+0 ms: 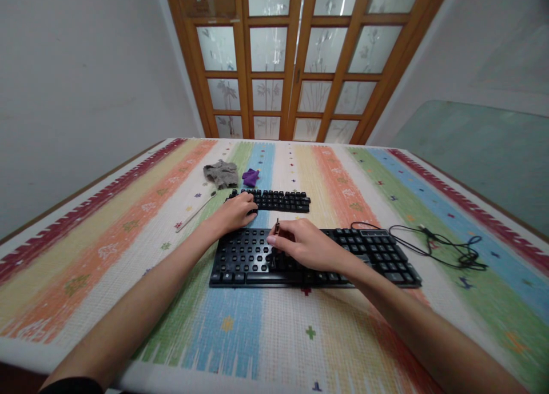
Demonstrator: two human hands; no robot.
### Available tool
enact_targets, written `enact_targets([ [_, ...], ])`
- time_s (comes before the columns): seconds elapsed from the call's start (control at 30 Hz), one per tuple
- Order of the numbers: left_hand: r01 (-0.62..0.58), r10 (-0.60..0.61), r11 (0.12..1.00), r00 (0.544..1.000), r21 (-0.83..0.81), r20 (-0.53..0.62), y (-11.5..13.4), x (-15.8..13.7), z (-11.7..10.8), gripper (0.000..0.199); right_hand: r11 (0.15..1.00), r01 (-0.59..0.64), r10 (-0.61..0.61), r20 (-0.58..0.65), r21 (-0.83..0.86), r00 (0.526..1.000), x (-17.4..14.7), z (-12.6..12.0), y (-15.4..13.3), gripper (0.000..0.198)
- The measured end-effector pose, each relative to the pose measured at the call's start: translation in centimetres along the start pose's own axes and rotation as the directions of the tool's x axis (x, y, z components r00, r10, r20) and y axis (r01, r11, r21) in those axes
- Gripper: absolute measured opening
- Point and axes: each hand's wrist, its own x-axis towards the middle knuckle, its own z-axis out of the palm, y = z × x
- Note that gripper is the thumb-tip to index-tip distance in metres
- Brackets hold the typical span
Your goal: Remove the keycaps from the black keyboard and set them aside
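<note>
Over keyboard point(381, 251), right fingers point(282, 243) pinch small object point(277, 227); left fingers point(247, 206) at keycaps point(285, 202), grip unclear; lettering unreadable.

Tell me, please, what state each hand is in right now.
Left hand: at the loose keycaps; grip cannot be told.
Right hand: closed, holding a small tool.

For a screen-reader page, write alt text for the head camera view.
A person's right hand holds a small object over a black keyboard missing many left-side keycaps, while the left hand is at rows of loose keycaps behind it. A gray cloth and a purple cloth lie farther back on a striped tablecloth.
</note>
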Motion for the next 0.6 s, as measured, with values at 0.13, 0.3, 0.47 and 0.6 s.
enact_targets([
  [0.13, 0.006, -0.006, 1.000, 1.000, 0.007, 0.003, 0.0, 0.0, 0.1, 0.017, 0.990, -0.082, 0.086, -0.029, 0.116, 0.996, 0.7, 0.6, 1.3, 0.024],
  [0.3, -0.004, 0.004, 0.999, 1.000, 0.043, 0.008, 0.1, 0.0, 0.0, 0.018, 0.945, -0.185, 0.186, 0.024, 0.269, 0.982, 1.2, 0.5, 2.2, 0.023],
  [0.47, -0.006, 0.007, 0.999, 1.000, 0.042, -0.014, 0.0, -0.1, 0.3, 0.021, 0.937, -0.130, 0.144, -0.022, 0.325, 0.989, 0.9, -0.4, 1.8, 0.023],
  [0.6, 0.006, -0.005, 1.000, 1.000, 0.031, -0.027, -0.2, -0.1, 0.6, 0.025, 0.954, -0.074, 0.103, -0.085, 0.289, 0.991, 0.7, -1.0, 1.3, 0.025],
])
